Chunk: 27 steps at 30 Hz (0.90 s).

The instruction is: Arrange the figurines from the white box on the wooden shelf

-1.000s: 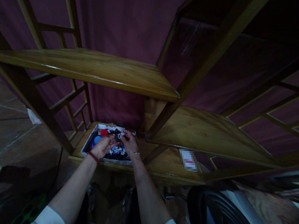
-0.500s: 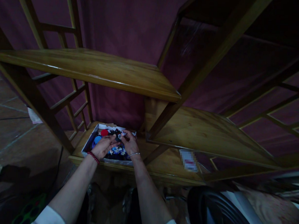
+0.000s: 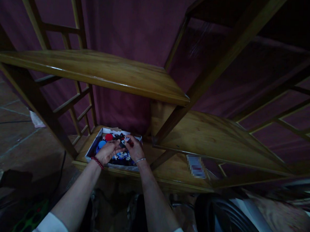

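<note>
A shallow white-edged box [image 3: 91,151] stands on the low wooden shelf, filled with small colourful pieces, among them a red disc [image 3: 109,137] and a blue round piece [image 3: 101,144]. Over the box, my left hand [image 3: 109,151] has its fingers closed on a small dark figurine [image 3: 122,143] with white parts. My right hand [image 3: 135,149] meets it from the other side, thumb and fingers pinched on the same figurine. Fine detail of the piece is too small and dim to make out. Several blue-and-white pieces [image 3: 123,158] lie below the hands.
A wooden shelf board [image 3: 95,70] runs above the box, with an upright post [image 3: 170,125] to its right. Further right are another board [image 3: 215,139] and a blurred card-like item [image 3: 196,166]. A black curved object [image 3: 217,214] stands at lower right.
Both hands stay over the box with the figurine between them. Only the right fingers shift slightly on it; the whole view moves a little.
</note>
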Motion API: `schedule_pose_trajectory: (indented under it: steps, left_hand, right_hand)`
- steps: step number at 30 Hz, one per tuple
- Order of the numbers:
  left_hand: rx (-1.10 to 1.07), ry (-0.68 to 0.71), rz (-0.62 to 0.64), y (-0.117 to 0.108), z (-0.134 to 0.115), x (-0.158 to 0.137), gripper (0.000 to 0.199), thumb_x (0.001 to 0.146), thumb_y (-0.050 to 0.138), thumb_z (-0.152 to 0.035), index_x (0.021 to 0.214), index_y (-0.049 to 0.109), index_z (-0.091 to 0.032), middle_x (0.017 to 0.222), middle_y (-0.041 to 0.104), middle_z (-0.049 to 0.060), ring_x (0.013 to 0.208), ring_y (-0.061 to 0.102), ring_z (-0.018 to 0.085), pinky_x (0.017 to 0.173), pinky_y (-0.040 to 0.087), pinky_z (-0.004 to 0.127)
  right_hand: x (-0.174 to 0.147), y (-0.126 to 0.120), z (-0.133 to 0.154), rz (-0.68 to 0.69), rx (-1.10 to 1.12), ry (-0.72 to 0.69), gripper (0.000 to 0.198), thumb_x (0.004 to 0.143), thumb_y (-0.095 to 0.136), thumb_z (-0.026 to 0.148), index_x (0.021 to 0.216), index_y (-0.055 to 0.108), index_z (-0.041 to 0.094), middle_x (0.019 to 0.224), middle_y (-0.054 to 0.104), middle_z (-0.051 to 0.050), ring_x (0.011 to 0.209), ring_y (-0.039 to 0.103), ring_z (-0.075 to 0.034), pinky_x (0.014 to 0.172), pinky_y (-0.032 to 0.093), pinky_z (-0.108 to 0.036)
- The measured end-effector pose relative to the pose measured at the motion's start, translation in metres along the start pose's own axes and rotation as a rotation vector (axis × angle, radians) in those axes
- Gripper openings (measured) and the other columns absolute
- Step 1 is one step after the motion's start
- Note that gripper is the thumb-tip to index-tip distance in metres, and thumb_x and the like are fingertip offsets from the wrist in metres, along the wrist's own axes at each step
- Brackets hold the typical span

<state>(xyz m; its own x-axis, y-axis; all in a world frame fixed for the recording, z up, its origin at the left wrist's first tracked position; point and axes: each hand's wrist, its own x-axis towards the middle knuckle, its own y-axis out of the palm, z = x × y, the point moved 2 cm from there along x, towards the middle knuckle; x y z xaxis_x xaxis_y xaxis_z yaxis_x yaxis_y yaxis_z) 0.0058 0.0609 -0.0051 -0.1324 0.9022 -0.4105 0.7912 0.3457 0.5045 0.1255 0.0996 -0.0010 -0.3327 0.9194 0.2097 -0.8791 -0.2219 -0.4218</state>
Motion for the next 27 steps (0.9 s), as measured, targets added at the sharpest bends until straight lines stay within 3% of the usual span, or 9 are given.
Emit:
schedule_pose_trajectory:
  steps: [16, 27]
  left_hand:
    - [0.039, -0.015, -0.009, -0.002, 0.002, 0.002, 0.018, 0.079, 0.046, -0.008, 0.061, 0.048, -0.012, 0.046, 0.049, -0.002, 0.046, 0.052, 0.007, 0.066, 0.055, 0.033]
    - [0.050, -0.035, -0.025, 0.003, -0.002, -0.002, 0.017, 0.079, 0.044, -0.008, 0.063, 0.047, -0.011, 0.047, 0.049, -0.002, 0.047, 0.055, 0.008, 0.066, 0.054, 0.032]
  right_hand:
    - [-0.001, -0.001, -0.001, 0.022, -0.073, -0.073, 0.029, 0.073, 0.050, 0.023, 0.100, 0.056, 0.026, 0.091, 0.061, 0.001, 0.080, 0.055, -0.014, 0.079, 0.042, -0.028]
    - [0.002, 0.001, -0.006, 0.001, 0.010, 0.033, 0.029, 0.070, 0.051, 0.024, 0.098, 0.055, 0.024, 0.081, 0.061, 0.002, 0.076, 0.055, -0.014, 0.074, 0.044, -0.027]
